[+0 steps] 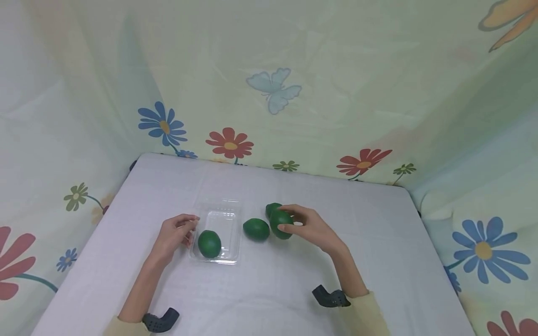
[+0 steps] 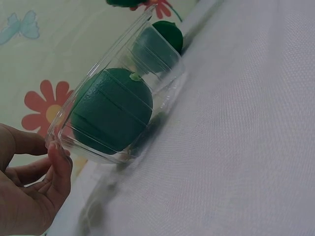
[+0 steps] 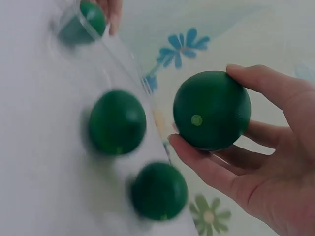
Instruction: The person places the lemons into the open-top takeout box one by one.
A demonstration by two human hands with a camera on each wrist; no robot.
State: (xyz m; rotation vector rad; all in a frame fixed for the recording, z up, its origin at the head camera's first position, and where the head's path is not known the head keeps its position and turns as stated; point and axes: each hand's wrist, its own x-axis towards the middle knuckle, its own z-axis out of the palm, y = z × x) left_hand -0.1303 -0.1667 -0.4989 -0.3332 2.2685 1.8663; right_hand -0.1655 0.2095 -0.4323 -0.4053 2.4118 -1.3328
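My right hand (image 1: 313, 228) grips a dark green lime (image 1: 280, 224) between thumb and fingers, raised off the tablecloth in the right wrist view. Left of it on the cloth lies a second lime (image 1: 256, 229), and a third lime (image 1: 272, 209) is partly hidden behind the held one. A clear plastic container (image 1: 227, 228) stands at centre left, with one lime (image 1: 209, 244) in its near left part. At the container's left side, my left hand (image 1: 174, 235) pinches the rim (image 2: 54, 137) between thumb and fingers, as the left wrist view shows.
A white cloth covers the table (image 1: 269, 298). Behind it and at both sides hangs a curtain (image 1: 319, 126) printed with flowers and a butterfly. Dark wrist mounts (image 1: 161, 321) sit on both forearms, by the pale sleeves (image 1: 365, 315).
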